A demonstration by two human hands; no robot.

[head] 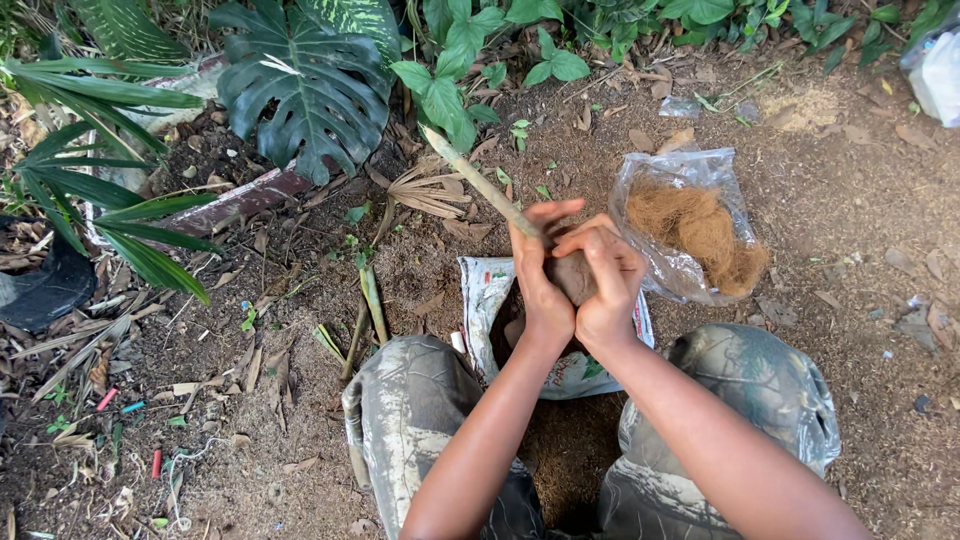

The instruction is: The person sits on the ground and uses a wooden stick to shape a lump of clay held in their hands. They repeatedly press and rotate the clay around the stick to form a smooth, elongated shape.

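On bare, crumbly brown soil strewn with dry leaves, a dark rounded pot edge [40,285] sits at far left beside long, narrow green fronds [90,190]. Next comes a broad, glossy split leaf [300,85] above a weathered reddish board [240,200]. Two cut green stem pieces [372,305] lie on the dirt near the person's camouflage-clad knees. Between the knees a white printed sack [490,290] lies open, dark inside. Over it the left hand [545,290] curls tightly around a brown, earthy lump [572,275] packed at the base of a pale, slender cutting stem [480,185], which slants up to the left. The right hand [605,285] clamps over the same lump from the other side, fingers folded down and touching the left hand's. Just right of the hands, a crinkled clear plastic bag [690,170] holds a wiry, tan-orange mass of coconut fibre [700,235].
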